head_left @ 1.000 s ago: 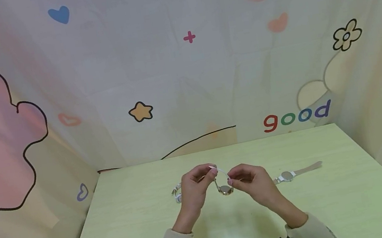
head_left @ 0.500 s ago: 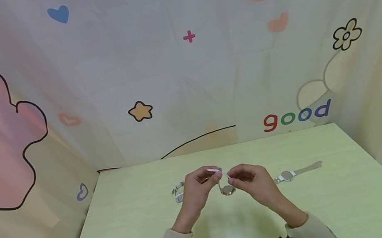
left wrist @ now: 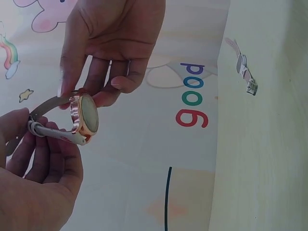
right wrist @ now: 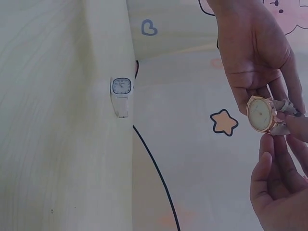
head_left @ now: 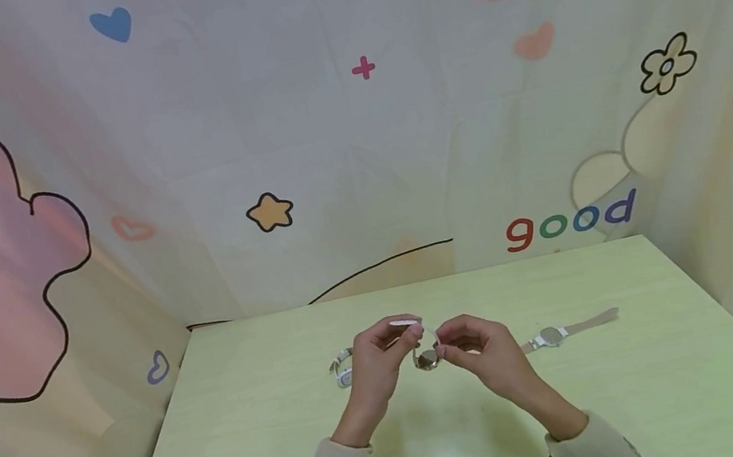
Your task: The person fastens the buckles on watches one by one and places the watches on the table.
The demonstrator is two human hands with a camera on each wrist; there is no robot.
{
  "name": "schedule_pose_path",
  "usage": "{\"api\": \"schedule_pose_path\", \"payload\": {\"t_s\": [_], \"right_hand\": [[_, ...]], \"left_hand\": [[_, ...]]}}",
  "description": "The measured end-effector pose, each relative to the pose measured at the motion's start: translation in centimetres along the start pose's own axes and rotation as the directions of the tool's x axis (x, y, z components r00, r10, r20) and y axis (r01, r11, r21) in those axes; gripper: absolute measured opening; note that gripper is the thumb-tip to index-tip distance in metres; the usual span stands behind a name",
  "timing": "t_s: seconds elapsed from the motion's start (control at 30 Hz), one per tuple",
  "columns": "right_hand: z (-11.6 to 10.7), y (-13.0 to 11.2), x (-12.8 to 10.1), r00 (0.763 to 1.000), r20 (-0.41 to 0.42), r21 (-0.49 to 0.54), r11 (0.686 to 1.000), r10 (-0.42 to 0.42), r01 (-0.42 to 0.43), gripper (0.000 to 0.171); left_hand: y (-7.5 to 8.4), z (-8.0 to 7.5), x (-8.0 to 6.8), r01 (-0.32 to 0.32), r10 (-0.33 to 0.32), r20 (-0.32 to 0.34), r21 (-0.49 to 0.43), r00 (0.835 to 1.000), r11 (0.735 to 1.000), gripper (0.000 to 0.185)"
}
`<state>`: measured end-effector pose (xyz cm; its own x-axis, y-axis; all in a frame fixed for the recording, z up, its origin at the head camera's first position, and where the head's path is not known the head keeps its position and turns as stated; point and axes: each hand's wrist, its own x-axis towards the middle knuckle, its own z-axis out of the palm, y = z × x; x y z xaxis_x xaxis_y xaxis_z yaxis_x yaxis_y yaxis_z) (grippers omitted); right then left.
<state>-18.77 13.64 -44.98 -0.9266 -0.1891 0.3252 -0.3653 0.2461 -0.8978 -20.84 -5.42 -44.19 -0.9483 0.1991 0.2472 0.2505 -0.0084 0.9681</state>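
Above the middle of the pale green table [head_left: 264, 440], a round, rose-gold-rimmed watch [head_left: 427, 357] is hanging in the air between both hands. The left hand [head_left: 376, 364] is pinching one half of the pale strap [left wrist: 53, 132] between thumb and curled fingers, while the right hand [head_left: 485, 350] is pinching the other half, its remaining fingers loosely bent. The strap looks thin, soft and matte, curving into a loop behind the smooth, glossy case. Since each grip is only a fingertip pinch on a narrow, flexible band, the free strap end could be slipping out, letting the case swing down and knock the tabletop; twisting the band could also be making the ends miss each other.

To the left, a square-faced white watch [right wrist: 120, 95] is lying on the table, and to the right a round silver watch with a long pale strap [head_left: 559, 334] is lying flat, well apart from the hands. A cartoon-printed cloth [head_left: 352, 142] is hanging behind the table.
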Motion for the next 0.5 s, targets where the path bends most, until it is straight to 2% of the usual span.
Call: {"api": "schedule_pose_path", "payload": {"t_s": [0.5], "right_hand": [[0.02, -0.24, 0.19, 0.999, -0.033, -0.001, 1.0, -0.013, 0.013, 0.02]], "left_hand": [[-0.29, 0.25, -0.14, 0.005, -0.005, 0.045, 0.009, 0.999, 1.0, 0.03]]}}
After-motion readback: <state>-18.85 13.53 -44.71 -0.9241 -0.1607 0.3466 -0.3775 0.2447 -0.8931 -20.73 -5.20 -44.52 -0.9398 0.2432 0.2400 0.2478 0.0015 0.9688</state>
